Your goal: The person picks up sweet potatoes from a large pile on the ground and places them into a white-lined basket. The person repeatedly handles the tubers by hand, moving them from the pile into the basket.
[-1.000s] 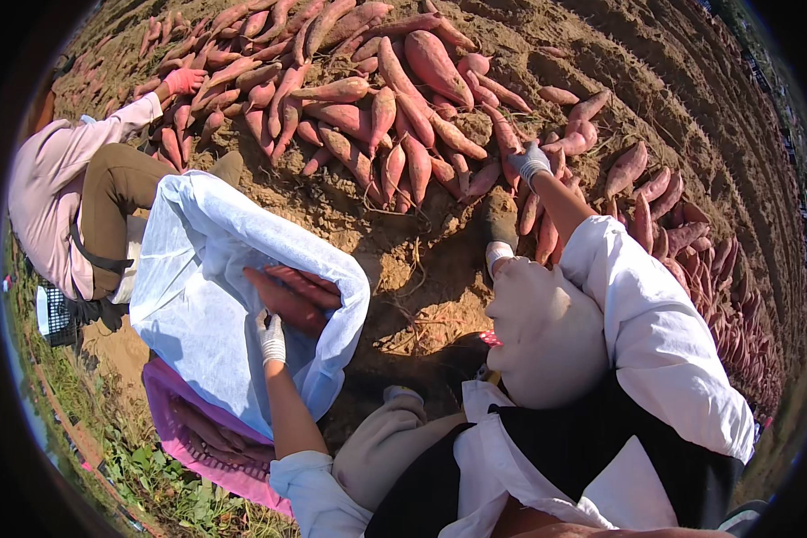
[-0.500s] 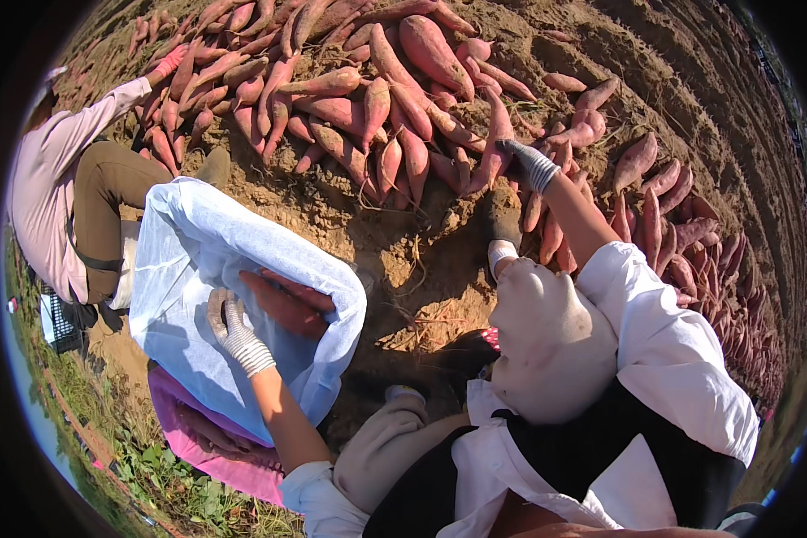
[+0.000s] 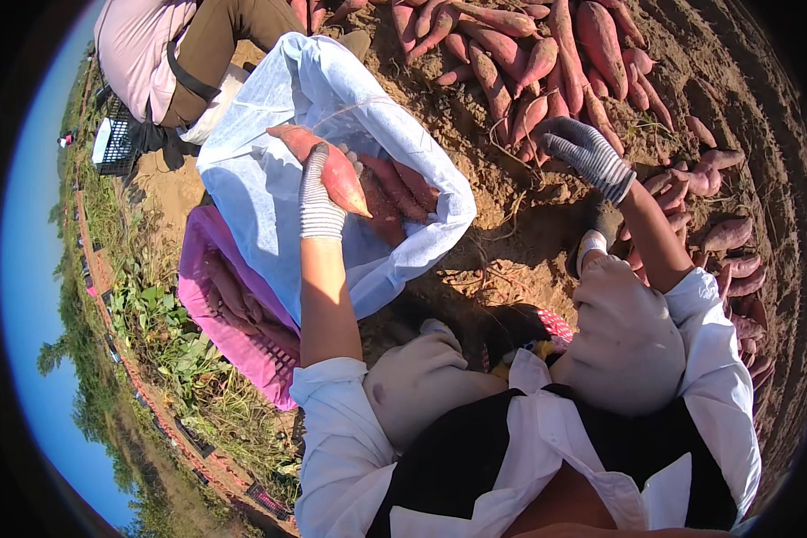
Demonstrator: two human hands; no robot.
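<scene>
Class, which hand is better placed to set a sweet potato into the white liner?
The left hand, I'd judge: it holds a sweet potato over the white liner, while the right hand is away beside the heap.

Bare soil (image 3: 524, 248) left my right hand (image 3: 587, 154) a passage leftward to the bag (image 3: 455, 199), whose raised rim stood across it. Heaped potatoes (image 3: 537, 63) crowded the far side, and my right knee (image 3: 623, 336) blocked the near one. The bag's mouth gave my left hand (image 3: 321, 195) room, narrowed by potatoes inside (image 3: 384, 199); a co-worker's leg (image 3: 211, 45) hemmed its far left, a pink sack (image 3: 242, 351) its near left.
</scene>
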